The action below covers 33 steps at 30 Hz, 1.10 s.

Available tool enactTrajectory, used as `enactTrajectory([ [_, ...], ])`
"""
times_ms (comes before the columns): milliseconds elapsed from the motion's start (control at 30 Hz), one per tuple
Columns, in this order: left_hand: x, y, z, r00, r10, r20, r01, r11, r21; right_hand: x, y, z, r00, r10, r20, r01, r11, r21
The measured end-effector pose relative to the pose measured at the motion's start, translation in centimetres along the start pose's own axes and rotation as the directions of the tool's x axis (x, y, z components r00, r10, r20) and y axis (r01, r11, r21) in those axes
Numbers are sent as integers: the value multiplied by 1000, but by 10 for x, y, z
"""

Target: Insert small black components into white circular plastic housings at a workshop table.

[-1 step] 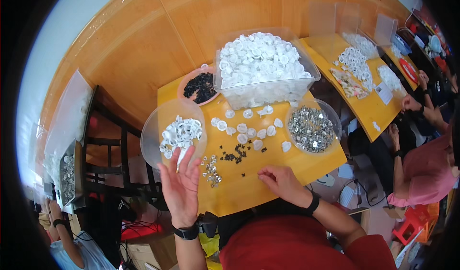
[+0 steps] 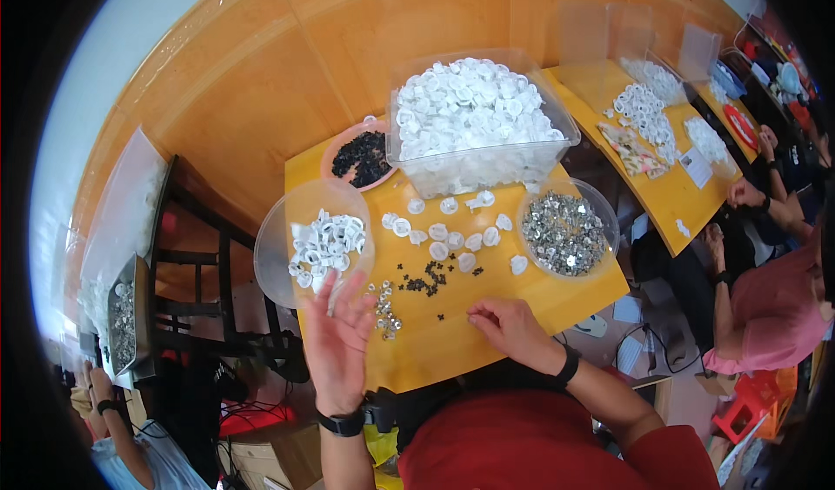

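Note:
My left hand [image 2: 341,344] is raised at the near left of the yellow table, palm up, fingers loosely stretched and slightly blurred. I make out nothing held in it. Just beyond its fingertips is a clear round tub [image 2: 271,251] with white plastic parts [image 2: 327,240]. Small silvery metal pieces [image 2: 389,320] lie beside this hand. My right hand [image 2: 515,332] rests by the near edge, thumb and fingertips pinched together; whatever is between them is hidden. Near it lie small black cross-shaped pieces [image 2: 424,280]. Round white parts [image 2: 439,251] are scattered behind these.
A large clear bin [image 2: 483,161] heaped with white parts stands at the back. A pink bowl [image 2: 333,153] of black pieces is beside it. On the right sits a clear round tub [image 2: 616,229] of metal pieces. Co-workers [image 2: 774,325] sit at the right; black chairs [image 2: 222,273] stand left.
My left hand has shifted slightly right and down, its fingers a little more bent. My right hand stays pinched in the same spot.

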<state>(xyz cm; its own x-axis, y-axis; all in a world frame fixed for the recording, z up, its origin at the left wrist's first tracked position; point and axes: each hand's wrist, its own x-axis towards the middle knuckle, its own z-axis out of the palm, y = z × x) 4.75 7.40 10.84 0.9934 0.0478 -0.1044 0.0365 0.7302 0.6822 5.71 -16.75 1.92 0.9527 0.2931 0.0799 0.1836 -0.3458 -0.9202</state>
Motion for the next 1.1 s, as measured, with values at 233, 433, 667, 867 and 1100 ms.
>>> enactTrajectory([
  [233, -35, -79, -56, 950, -90, -297, 174, 948, 267, 32, 6, -14, 987, -109, -115, 73, 957, -282],
  [433, -40, -95, -67, 946, 10, -324, 117, 922, 368, 70, 3, -10, 978, -191, -88, 130, 876, -465],
  [667, -44, -98, -62, 956, 58, -288, 82, 889, 451, 79, 17, -1, 960, -266, -91, 194, 862, -469],
  [867, -42, -99, -37, 974, 134, -181, -19, 849, 528, 51, -11, 10, 934, 273, 231, -343, 867, 361],
  [1100, -45, -102, -39, 990, 120, -77, -63, 853, 518, 25, -21, 34, 857, 296, 422, -507, 628, 590],
])
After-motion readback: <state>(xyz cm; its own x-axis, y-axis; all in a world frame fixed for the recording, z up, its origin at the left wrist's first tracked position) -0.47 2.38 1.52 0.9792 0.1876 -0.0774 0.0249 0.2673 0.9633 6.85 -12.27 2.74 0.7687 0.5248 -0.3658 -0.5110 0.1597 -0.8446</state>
